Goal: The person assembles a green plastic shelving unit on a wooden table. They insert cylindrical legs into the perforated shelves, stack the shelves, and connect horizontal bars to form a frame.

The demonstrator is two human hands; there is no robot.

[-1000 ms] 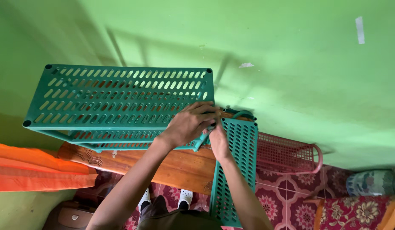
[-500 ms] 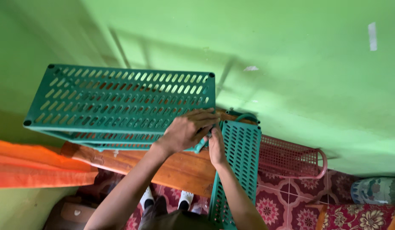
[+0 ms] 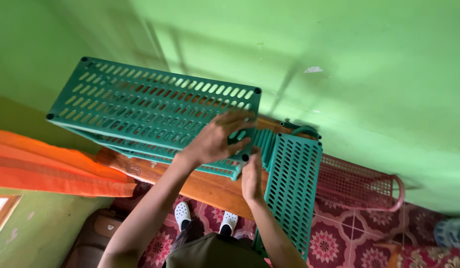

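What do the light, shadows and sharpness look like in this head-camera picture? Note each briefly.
Head view: soft, even daylight, no glare; the green wall carries faint slanted shadows above the teal slotted shelf; the left hand and right hand are slightly soft; straight edges tilt and splay from the wide lens.

A teal plastic shelf panel [image 3: 155,106], flat and pierced with rows of slots, lies level across the upper left and middle of the frame, dark round sockets at its corners. Further teal shelf tiers show just beneath its near edge. A second slotted teal panel [image 3: 294,186] stands tilted on edge at centre right, just beside the first panel's near right corner.
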